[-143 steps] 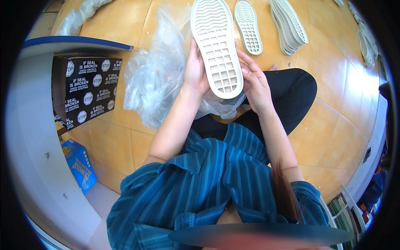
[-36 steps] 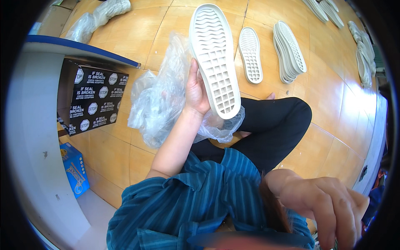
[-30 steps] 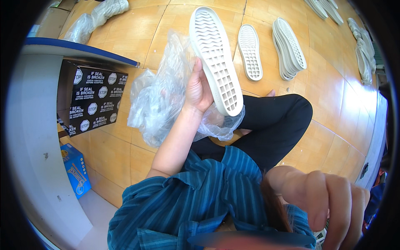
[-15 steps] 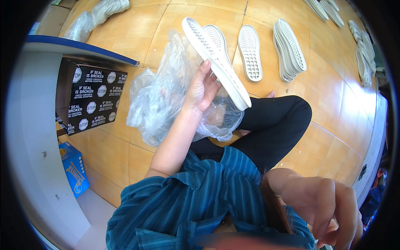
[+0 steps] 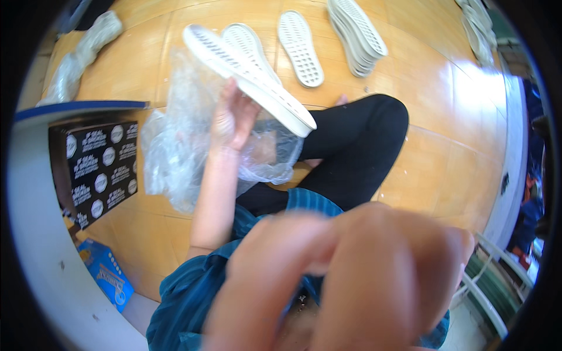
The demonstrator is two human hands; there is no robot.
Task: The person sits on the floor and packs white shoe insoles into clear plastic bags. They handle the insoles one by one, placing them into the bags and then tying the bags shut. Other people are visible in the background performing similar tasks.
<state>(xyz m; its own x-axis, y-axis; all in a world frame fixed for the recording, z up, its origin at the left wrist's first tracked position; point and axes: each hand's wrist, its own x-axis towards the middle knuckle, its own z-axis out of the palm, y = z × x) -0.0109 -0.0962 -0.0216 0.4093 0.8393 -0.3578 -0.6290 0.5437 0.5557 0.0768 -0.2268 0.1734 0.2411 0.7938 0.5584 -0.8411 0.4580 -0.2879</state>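
Observation:
My left hand (image 5: pixel 233 120) is closed round the middle of a white shoe sole (image 5: pixel 257 83), holding it tilted above a crumpled clear plastic bag (image 5: pixel 175 153). The thumb lies along the sole's near edge. Very close to the camera, my right hand (image 5: pixel 357 263) looms large and blurred; its fingers look bent, but smearing hides whether they grip anything. Partly covered by the held sole, a second white sole (image 5: pixel 249 42) lies on the floor. To its right rest a single sole (image 5: pixel 300 50) with a gridded face and a stack of several soles (image 5: pixel 356 40).
On the left stand a grey-white cabinet panel (image 5: pixel 41 245), a black printed box (image 5: pixel 105 167) and a blue box (image 5: pixel 106 274). Plastic-wrapped soles (image 5: pixel 88 52) lie far left, more soles (image 5: pixel 477 32) far right. A white metal rack (image 5: pixel 483 304) stands at lower right. My crossed legs (image 5: pixel 363 140) fill the middle.
My right hand has risen from the lower right toward the camera and blurred. The view has shifted, so the floor items appear farther left and higher. My left hand still holds the sole.

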